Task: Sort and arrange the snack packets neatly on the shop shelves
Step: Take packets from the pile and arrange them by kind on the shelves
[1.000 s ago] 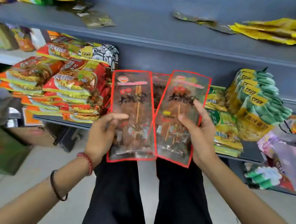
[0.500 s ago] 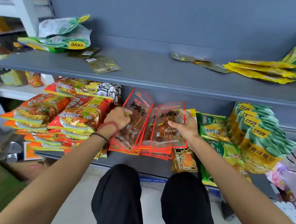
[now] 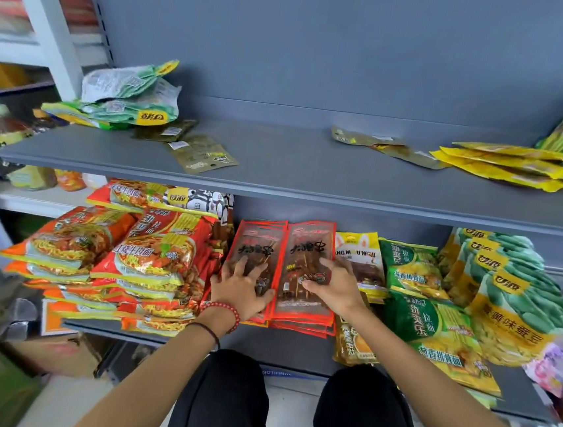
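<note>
Nearest the camera, at lower centre of the frame, the left hand (image 3: 241,292) lay flat with its fingers spread on the left stack of red-edged packets (image 3: 256,245). The right hand (image 3: 335,287) pressed the right stack (image 3: 308,243) with its thumb and extended fingers. Neither hand gripped anything. Both stacks rested on the lower shelf (image 3: 277,345), side by side and touching.

Judged step: squaring the two stacks.
1. Press down evenly; the glossy film would probably slide.
2. Push the fanned lower edges back until flush.
3. Keep the seam between the stacks straight.

Obstructions: the noodle packets (image 3: 152,252) at centre left crowded the left stack, so a sideways shift risked toppling them. A yellow packet (image 3: 355,251) lay just beside the right stack, partly under the right hand, and a brown packet (image 3: 353,340) lay in front of it. The green packets (image 3: 415,271) followed to the right.

Farther off, the upper shelf (image 3: 310,181) carried loose olive sachets (image 3: 203,154), green-and-white bags (image 3: 126,98) at upper left and yellow packets (image 3: 504,166) at upper right, all unsorted.
</note>
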